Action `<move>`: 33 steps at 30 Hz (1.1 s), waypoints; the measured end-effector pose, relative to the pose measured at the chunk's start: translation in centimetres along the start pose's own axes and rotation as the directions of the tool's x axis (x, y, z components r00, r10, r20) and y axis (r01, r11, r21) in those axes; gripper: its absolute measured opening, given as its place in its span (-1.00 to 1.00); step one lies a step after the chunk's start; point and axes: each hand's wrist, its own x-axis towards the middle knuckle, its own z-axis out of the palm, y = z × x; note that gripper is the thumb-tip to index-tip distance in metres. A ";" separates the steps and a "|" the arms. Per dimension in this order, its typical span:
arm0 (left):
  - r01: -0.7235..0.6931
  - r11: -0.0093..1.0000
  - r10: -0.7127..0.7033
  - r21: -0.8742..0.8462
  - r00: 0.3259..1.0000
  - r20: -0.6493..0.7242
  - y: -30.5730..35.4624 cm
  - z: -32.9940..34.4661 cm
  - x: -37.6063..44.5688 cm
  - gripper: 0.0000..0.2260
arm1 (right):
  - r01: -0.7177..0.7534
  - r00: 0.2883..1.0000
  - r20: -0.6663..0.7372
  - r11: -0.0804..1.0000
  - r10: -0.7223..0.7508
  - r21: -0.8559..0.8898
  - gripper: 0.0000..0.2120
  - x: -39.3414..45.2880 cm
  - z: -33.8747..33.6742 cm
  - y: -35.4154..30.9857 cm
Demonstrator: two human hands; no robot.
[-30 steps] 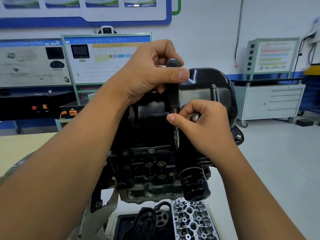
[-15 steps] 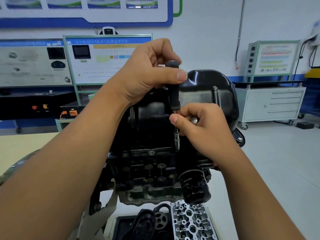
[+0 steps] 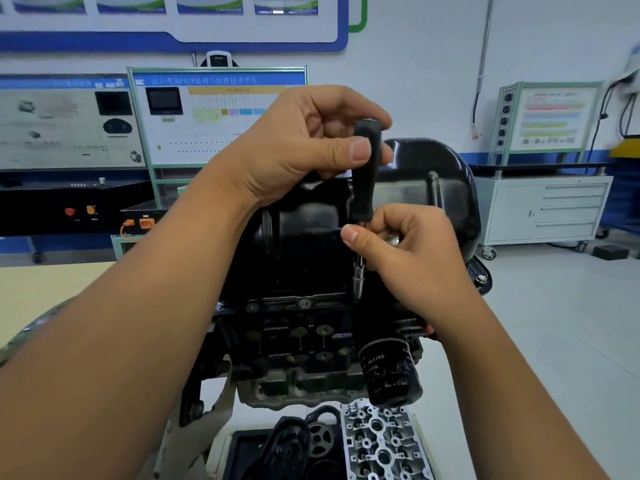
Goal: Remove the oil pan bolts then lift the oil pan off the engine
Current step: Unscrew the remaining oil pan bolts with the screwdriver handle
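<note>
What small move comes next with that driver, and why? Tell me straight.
Probably keep turning the black-handled driver: the left hand grips its handle, the right hand pinches the shaft, and its socket sits at the oil pan flange, so that bolt looks unfinished.

A white wall runs along the far side, with a blue-framed board high on it. Below stand a green-framed panel and, further left, a grey display over a black console. Far right, a white cabinet on casters carries a small panel. The floor is pale and glossy.
</note>
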 end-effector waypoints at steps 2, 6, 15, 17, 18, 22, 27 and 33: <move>-0.011 1.000 0.010 -0.017 0.997 -0.070 -0.3 0.0 0.0 -0.56 | -0.001 0.999 -0.050 0.999 0.003 0.037 -0.74 -0.2 0.1 -0.1; -0.046 0.996 0.037 -0.079 0.993 -0.111 -0.4 0.1 0.1 -0.51 | 0.018 0.997 -0.073 1.000 -0.017 0.009 -0.75 -0.3 0.6 -0.3; -0.018 0.998 0.021 -0.065 0.999 0.046 0.2 -0.2 -0.1 -0.76 | 0.004 0.995 0.103 1.000 -0.002 -0.011 -0.72 -0.3 0.1 -0.5; -0.018 0.999 0.018 -0.047 1.000 -0.006 0.1 0.0 -0.2 -0.76 | 0.012 0.996 0.086 1.000 -0.011 -0.013 -0.69 -0.3 0.3 -0.5; -0.014 1.000 0.012 -0.025 0.999 -0.049 0.0 0.2 -0.1 -0.79 | 0.009 0.999 0.042 1.000 -0.009 0.000 -0.68 -0.3 0.5 -0.4; -0.034 0.997 0.048 0.070 0.978 -0.204 -0.3 0.4 0.0 -0.78 | -0.005 0.989 -0.146 0.999 0.010 0.036 -0.76 -0.5 1.3 -0.4; 0.008 1.000 -0.007 0.029 0.999 -0.049 0.2 0.5 0.1 -0.57 | 0.012 0.992 -0.125 0.999 -0.017 -0.042 -0.71 -0.5 1.8 -0.3; -0.015 0.997 0.015 -0.072 1.000 0.008 0.1 -0.1 -0.1 -0.76 | 0.007 1.000 0.024 0.999 -0.006 -0.040 -0.62 -0.4 1.0 -0.6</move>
